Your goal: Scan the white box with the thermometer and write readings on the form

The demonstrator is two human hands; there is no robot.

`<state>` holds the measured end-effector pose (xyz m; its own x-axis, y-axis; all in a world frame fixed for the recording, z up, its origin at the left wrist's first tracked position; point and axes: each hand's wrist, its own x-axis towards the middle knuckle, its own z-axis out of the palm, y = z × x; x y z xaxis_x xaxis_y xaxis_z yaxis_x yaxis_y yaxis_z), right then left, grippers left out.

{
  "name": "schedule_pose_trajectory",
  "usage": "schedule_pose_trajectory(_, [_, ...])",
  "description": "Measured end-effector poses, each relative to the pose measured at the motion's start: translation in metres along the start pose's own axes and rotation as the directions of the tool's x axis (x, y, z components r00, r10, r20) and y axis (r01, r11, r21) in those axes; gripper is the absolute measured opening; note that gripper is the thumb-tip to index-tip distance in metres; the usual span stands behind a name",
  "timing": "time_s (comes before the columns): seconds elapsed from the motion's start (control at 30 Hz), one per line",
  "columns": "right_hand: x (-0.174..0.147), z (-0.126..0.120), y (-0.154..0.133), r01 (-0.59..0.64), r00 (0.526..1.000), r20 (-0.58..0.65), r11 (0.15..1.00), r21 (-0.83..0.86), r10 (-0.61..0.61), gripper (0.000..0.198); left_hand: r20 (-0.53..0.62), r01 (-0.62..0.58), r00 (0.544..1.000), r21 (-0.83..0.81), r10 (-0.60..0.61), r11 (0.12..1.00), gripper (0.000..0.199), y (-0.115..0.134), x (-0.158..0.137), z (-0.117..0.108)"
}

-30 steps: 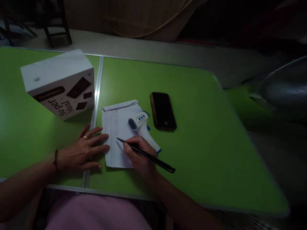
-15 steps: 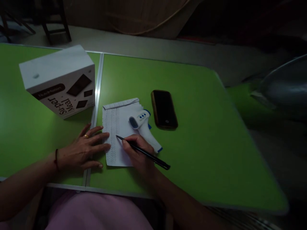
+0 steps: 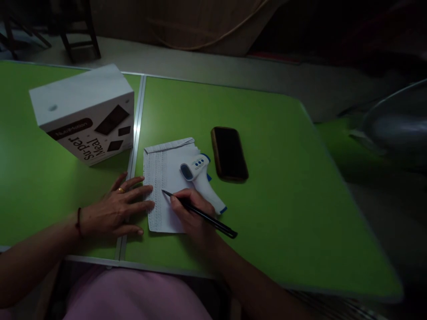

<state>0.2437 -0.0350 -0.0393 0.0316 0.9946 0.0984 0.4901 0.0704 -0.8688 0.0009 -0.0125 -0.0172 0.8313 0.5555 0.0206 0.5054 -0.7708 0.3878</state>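
A notepad (image 3: 171, 164) with columns of small handwriting lies on the green table, its top page folded over. My right hand (image 3: 193, 213) grips a black pen (image 3: 210, 218), the tip at the writing on the page. Spread flat, my left hand (image 3: 120, 206) rests on the table with its fingertips on the notepad's left edge. A ring and a dark bracelet are on it. Across the right part of the pad lies a white and blue infrared thermometer (image 3: 200, 175), its handle end partly behind my right hand.
A phone (image 3: 230, 153) in a brown case lies right of the thermometer. At left stands a white box (image 3: 86, 115) with printed brown pieces. A metal seam (image 3: 137, 120) crosses the green table (image 3: 283, 191). A dark chair (image 3: 78, 33) stands beyond it.
The whole view has shifted very slightly. Both hands, the pen and the objects keep nearly the same places relative to one another.
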Motion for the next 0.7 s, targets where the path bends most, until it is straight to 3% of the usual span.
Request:
schedule_pose_trajectory(0.43, [0.0006,0.0020,0.0058,0.050,0.997,-0.070,0.997,0.066,-0.045,0.011,0.002,0.009,1.000,0.017,-0.009,1.000,0.058,0.0015,-0.0002,-0.0003])
schedule_pose_trajectory(0.7, [0.0015,0.0011,0.0035,0.025,0.999,-0.040,0.998,0.057,-0.023,0.013,-0.009,0.001,1.000,0.012,0.000,1.000,0.059,0.0009,-0.0004,0.0008])
